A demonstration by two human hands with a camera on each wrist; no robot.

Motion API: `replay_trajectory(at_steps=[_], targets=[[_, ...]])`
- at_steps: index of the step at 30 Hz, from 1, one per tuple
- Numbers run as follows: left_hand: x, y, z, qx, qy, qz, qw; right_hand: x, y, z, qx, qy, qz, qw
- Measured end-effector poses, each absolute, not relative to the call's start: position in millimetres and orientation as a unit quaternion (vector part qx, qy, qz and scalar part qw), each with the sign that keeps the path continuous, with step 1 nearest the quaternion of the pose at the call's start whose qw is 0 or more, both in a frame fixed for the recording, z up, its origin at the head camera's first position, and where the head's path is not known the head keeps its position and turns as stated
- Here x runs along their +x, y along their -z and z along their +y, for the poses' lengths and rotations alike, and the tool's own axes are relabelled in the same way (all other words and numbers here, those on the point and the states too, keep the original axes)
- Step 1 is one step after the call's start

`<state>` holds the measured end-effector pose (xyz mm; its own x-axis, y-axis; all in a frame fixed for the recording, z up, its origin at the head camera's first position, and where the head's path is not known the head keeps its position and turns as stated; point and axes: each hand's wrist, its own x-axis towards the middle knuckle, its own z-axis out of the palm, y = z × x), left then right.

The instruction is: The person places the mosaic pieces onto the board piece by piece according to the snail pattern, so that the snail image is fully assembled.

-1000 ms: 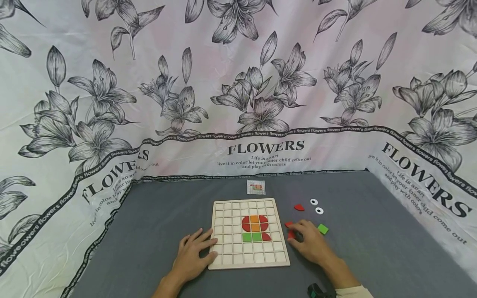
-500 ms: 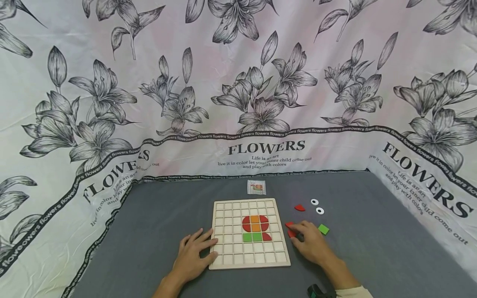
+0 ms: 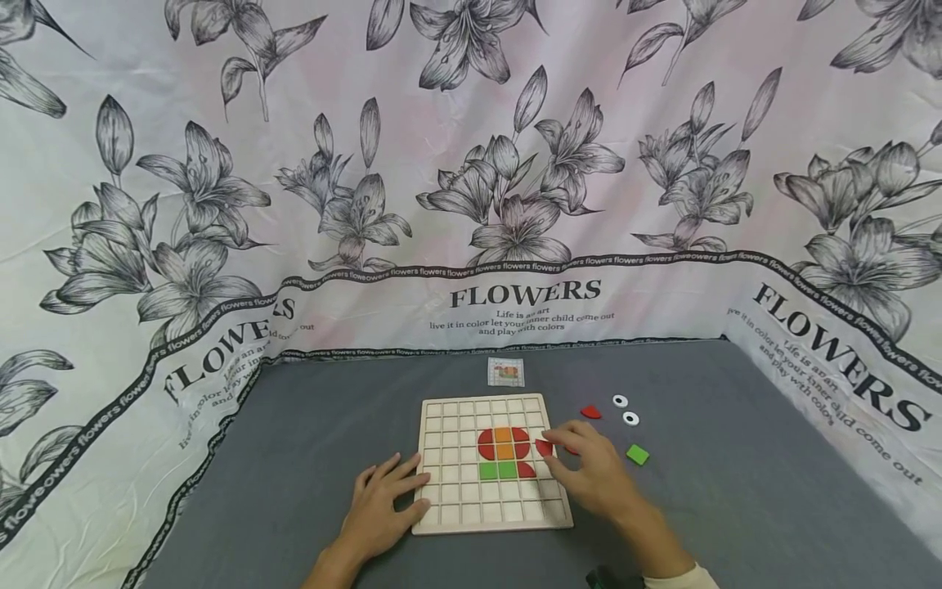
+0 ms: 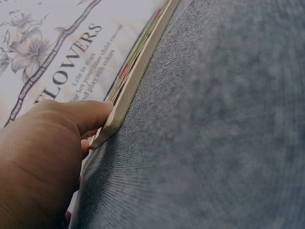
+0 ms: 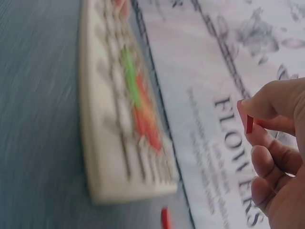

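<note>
A wooden grid board [image 3: 449,491] lies on the grey cloth, with red, orange and green tiles set in its right half. My left hand [image 3: 381,503] rests against the board's left edge, fingers spread; the thumb touches the rim in the left wrist view. Over the board's right side, my right hand [image 3: 596,470] pinches a red tile [image 5: 245,117] with one curved side between thumb and index finger. That tile is held up off the board. Another red tile [image 3: 572,450] on the cloth is partly hidden behind the right hand.
Right of the board lie a red tile [image 3: 591,412], two white rings with dark centres [image 3: 621,402], and a green square tile [image 3: 637,455]. A small picture card [image 3: 505,372] lies behind the board. Flower-printed fabric [image 3: 526,307] walls in the back and sides.
My right hand has picked up a red tile from the cloth and moved left with it over the board's right edge. The left hand has stayed in place.
</note>
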<state>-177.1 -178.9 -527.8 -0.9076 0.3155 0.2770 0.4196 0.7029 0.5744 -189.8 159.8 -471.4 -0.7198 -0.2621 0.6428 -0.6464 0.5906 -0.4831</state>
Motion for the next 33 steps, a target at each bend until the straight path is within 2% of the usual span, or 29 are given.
replay_trajectory(at_steps=[6,13,17,23,33], targets=[[-177,528,-179,-0.198,0.327,-0.921,0.077,-190,465,133,0.292,-0.385,-0.838,0.253],[-177,529,-179,-0.195,0.324,-0.923,0.079,-194,471,103,0.305,-0.412,-0.831,0.215],[-176,529,-179,-0.196,0.319,-0.923,0.083,-198,479,89,0.317,-0.409,-0.827,0.219],[-176,529,-178,-0.195,0.309,-0.926,0.093,-204,494,77,0.337,-0.406,-0.817,0.232],[-177,528,-178,-0.192,0.308,-0.927,0.093,-206,505,65,0.312,-0.366,-0.856,0.189]])
